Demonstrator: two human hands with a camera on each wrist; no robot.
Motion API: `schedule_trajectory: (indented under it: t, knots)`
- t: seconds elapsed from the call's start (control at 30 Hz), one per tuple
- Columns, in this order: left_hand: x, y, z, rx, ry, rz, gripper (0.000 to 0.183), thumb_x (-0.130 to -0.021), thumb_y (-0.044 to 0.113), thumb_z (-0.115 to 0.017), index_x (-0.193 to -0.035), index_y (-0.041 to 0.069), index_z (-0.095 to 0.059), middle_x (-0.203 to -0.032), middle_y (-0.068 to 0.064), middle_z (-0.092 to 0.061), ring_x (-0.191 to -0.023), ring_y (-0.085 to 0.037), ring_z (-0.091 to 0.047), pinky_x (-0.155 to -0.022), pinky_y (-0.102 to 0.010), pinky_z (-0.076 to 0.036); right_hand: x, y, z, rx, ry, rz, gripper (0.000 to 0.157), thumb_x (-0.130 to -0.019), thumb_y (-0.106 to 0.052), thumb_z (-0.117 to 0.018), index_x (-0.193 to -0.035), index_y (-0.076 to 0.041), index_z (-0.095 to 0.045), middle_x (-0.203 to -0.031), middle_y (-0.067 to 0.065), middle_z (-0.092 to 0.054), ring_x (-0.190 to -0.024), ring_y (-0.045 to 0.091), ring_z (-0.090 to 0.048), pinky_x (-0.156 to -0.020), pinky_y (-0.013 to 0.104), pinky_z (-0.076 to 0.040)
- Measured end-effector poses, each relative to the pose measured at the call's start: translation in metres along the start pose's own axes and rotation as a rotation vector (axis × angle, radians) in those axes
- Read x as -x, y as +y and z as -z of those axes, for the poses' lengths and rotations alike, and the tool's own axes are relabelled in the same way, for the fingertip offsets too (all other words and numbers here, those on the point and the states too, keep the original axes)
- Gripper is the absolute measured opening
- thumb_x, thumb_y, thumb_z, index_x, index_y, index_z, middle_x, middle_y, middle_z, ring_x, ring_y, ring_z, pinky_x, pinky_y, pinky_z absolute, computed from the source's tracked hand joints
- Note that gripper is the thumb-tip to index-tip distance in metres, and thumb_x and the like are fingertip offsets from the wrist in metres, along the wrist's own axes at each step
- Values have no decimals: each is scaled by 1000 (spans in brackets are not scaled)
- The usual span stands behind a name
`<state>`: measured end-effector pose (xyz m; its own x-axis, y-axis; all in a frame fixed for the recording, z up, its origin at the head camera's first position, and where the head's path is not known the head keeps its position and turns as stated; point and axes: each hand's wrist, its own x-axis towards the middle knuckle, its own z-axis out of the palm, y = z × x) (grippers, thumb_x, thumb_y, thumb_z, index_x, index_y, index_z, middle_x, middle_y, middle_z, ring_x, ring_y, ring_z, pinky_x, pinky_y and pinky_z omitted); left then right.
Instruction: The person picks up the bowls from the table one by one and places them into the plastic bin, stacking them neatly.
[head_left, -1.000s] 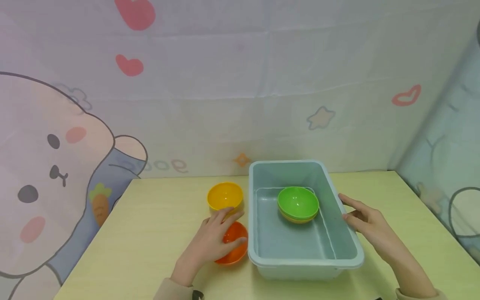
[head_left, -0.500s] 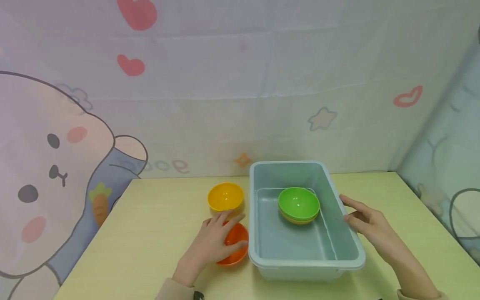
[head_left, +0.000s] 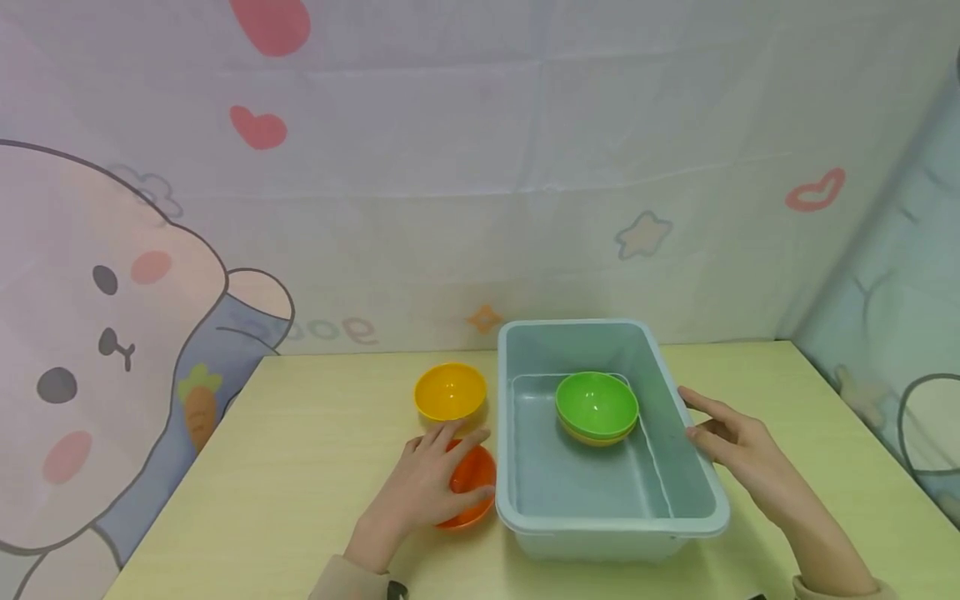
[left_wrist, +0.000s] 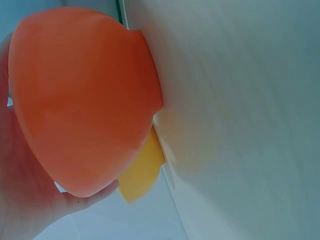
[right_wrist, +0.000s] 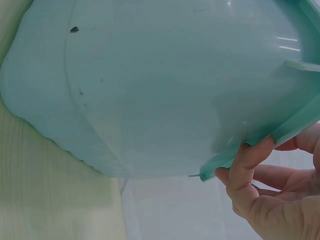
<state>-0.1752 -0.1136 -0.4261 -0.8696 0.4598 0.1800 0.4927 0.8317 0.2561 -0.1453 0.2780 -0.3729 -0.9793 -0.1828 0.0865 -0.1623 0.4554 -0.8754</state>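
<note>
Gripping the orange bowl (head_left: 476, 469) and the tub (head_left: 611, 526)

Head view: I have the left hand (head_left: 420, 487) arched over the orange bowl, fingers spread wide, curving round its rim. That bowl sits just beside the tub's left wall; the yellow bowl (head_left: 450, 393) stands beyond it, nearer the far edge of the worktop (head_left: 300, 467). Inside the tub, toward its far right corner, a green bowl (head_left: 596, 406) nests in a yellowish bowl (head_left: 597, 439). The right hand (head_left: 735, 442) holds the tub's right rim.

Left wrist view: the orange bowl's base meets the worktop; I cannot tell how firmly the fingers press.

Right wrist view: I see bent fingers hooked at the tub's lip.
</note>
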Motion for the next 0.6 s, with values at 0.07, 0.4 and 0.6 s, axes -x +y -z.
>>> schedule_trajectory:
  t: [0.07,0.4,0.6]
  knots:
    - [0,1,0,1,-9,-4,67,-83,63,-60,-141,31,-47,-149,-5,-41,-133,-30,-43,-101,-55,-38,0,0,0,1,-1,-3,57,-101,-23,-50,-150,-4,-29,-98,4,-65,-85,4,-60,-74,21,-50]
    - [0,3,-1,3,-76,13,67,-81,64,-61,-139,32,-49,-147,-7,-44,-134,-29,-41,-100,-55,-40,-1,1,0,-8,0,1,57,-100,-22,-50,-150,-4,-30,-98,2,-65,-84,4,-60,-73,21,-51]
    - [1,5,-1,12,-99,19,69,-77,65,-64,-137,34,-50,-146,-7,-44,-135,-28,-40,-99,-55,-40,0,1,1,-4,-3,-10,57,-101,-23,-50,-151,-5,-29,-98,3,-65,-85,4,-60,-74,21,-50]
